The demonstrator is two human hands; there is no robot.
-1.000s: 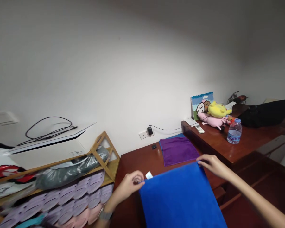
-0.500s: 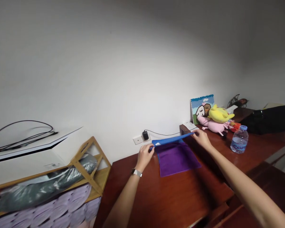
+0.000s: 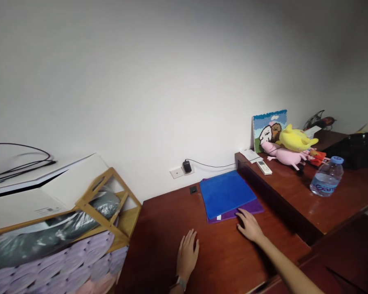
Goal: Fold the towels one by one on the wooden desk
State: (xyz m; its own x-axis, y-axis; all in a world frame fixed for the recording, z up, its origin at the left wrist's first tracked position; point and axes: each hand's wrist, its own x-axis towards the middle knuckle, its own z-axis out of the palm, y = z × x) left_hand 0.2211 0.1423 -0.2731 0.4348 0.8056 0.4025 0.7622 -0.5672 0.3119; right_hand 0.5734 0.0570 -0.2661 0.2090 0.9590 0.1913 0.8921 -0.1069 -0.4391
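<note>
Rectangular bright-blue soft-looking fabric cloth (image 3: 227, 192) lies flat on top of a purple cloth of similar look (image 3: 254, 207), both at the back of the reddish-brown glossy wooden table (image 3: 168, 216). Purple shows mainly as a strip along the near edge, widest at the right corner, so the edges don't match.

Left hand (image 3: 187, 253): grip empty, fingers straight and close together, thumb slightly apart, palm down over bare table, apart from the cloths. Right hand (image 3: 250, 224): grip loosely spread, pinching nothing, fingertips at the purple near edge; can't tell whether they press on it.

Doing it well, my judgement: hold the purple layer down with one flat hand, pinch blue by its near corners, ease it toward the near right until the edges meet, then smooth outward from the middle. Light pressure, since a hard push likely drags both layers.

Writing: small white fabric tag (image 3: 218, 217) at blue's near edge, no legible text. Clear plastic water bottle with blue cap (image 3: 326, 181): label reads roughly "Gan", rest not readable. White cardboard box (image 3: 46, 198) has small dark print, too small to read. White handheld remote control (image 3: 264, 167): markings not legible.
</note>
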